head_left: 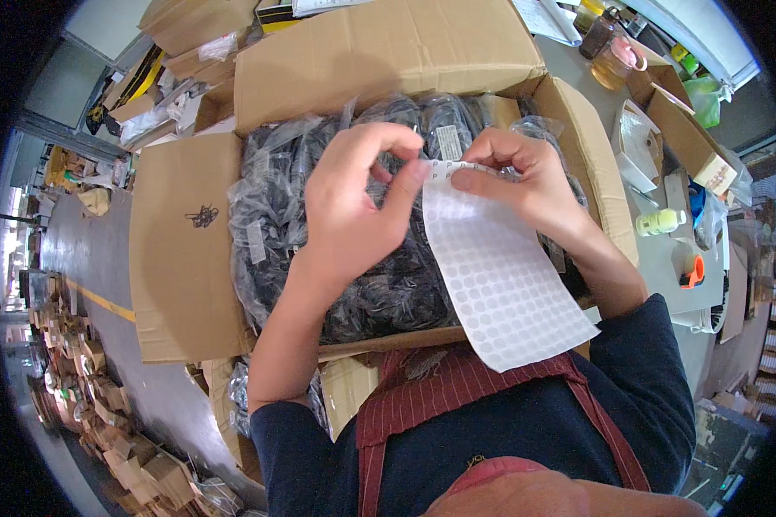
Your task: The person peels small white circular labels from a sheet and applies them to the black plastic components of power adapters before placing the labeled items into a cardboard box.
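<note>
A white sheet of round stickers [500, 271] hangs over the near side of an open cardboard box, its lower end curving toward my apron. My right hand [526, 177] grips the sheet's top edge, thumb in front and fingers folded behind. At the sheet's upper left corner, my left hand [353, 202] has its thumb pressed to the edge and its index finger curled just above; a small pale spot shows at that fingertip, too small to name. Beneath both hands, several dark items in clear plastic bags [276, 189] fill the cardboard box [388, 56].
A grey table [694, 297] on the right holds a green-yellow bottle [661, 222], an orange tape-like ring [692, 271], a white open box [636, 146] and a jug of amber liquid [614, 65]. Piled cartons [138, 461] line the floor at lower left.
</note>
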Demonstrator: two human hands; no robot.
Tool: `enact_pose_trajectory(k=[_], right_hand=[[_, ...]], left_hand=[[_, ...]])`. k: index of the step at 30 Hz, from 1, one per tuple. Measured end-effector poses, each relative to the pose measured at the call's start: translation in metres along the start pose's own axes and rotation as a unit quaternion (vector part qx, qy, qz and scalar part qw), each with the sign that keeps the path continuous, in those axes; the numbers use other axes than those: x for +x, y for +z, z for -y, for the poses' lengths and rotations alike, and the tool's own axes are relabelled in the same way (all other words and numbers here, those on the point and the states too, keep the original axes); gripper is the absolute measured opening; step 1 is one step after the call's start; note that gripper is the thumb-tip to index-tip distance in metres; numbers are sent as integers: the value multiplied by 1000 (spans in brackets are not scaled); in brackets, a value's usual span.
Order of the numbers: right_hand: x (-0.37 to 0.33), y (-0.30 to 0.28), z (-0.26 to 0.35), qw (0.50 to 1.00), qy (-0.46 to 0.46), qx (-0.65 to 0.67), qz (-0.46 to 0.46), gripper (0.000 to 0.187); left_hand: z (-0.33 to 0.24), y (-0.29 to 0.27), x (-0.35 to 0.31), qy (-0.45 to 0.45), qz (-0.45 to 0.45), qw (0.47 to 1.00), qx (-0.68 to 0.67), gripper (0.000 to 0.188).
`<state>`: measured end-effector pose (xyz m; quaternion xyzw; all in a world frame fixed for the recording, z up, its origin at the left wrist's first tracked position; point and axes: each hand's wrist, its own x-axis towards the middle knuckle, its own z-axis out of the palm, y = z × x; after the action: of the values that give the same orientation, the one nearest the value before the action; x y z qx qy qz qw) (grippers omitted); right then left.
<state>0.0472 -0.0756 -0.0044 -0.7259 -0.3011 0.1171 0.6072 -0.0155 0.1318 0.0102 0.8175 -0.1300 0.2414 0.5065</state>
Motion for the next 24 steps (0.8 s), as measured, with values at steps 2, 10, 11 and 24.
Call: enact_pose_trajectory(k=[2, 10, 11, 24], right_hand=[[-2, 2, 0, 1000, -12, -25, -1, 13], [-2, 2, 5, 996, -27, -85, -8, 16], [-2, 1, 4, 996, -26, -85, -10, 16], [-2, 1, 4, 997, -18, -78, 2, 17]], left_hand=[[1, 1, -1, 82, 41, 993, 77, 27], [6, -1, 2, 140, 33, 979, 146, 22], [5, -3, 3, 135, 41, 978, 156, 22], [1, -2, 5, 225, 44, 959, 169, 25]])
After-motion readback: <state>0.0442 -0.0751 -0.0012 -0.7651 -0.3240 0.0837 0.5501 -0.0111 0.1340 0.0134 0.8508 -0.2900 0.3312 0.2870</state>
